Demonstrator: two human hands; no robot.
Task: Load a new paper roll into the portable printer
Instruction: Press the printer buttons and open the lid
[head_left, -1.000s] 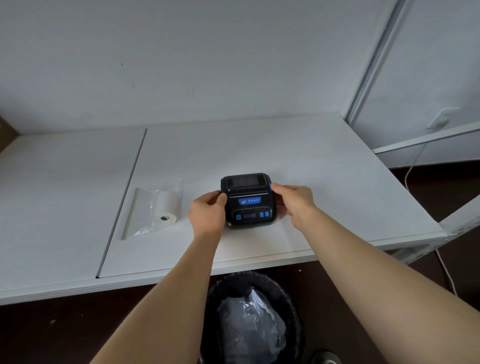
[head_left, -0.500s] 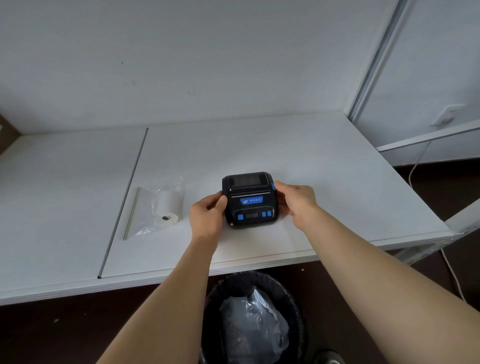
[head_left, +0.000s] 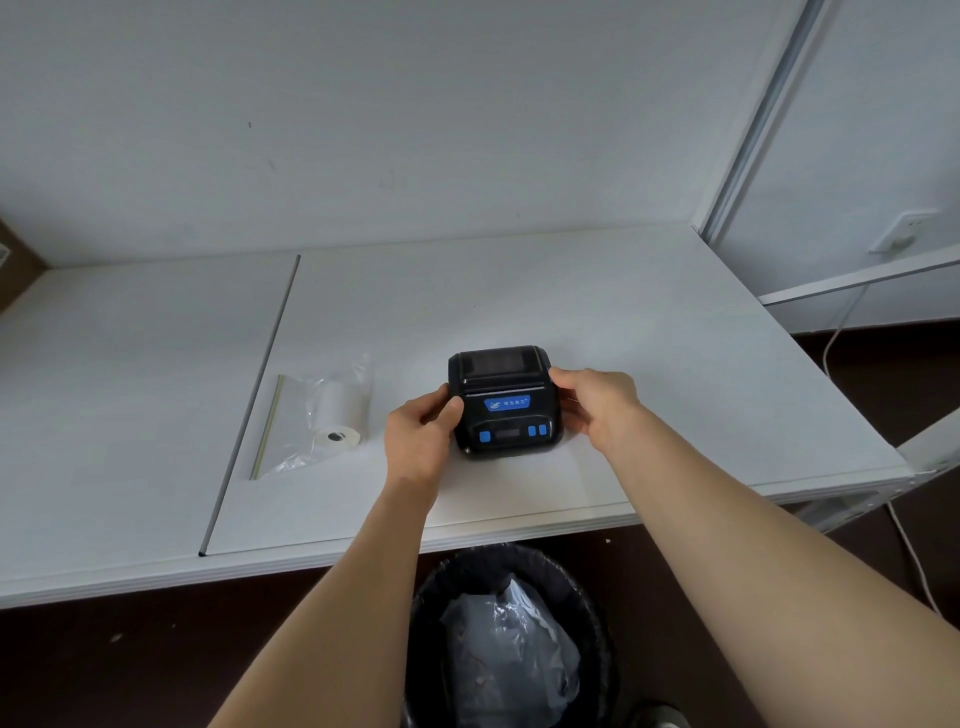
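Note:
A small black portable printer (head_left: 505, 402) with blue buttons and a blue label sits flat on the white table (head_left: 649, 374), its lid closed. My left hand (head_left: 421, 441) grips its left side, thumb on the top edge. My right hand (head_left: 597, 405) holds its right side, fingers at the lid's corner. To the left lies a white paper roll (head_left: 340, 418) inside a clear plastic bag (head_left: 291, 431), apart from both hands.
A black bin (head_left: 511, 634) lined with a plastic bag stands under the table's front edge. A seam (head_left: 249, 410) splits the tabletop left of the bag. White wall behind, a metal frame (head_left: 753, 119) and a cable (head_left: 836, 343) at right.
The view has shifted slightly. Both hands stay on the printer's sides, and the right fingers have crept a little up toward the lid's corner.

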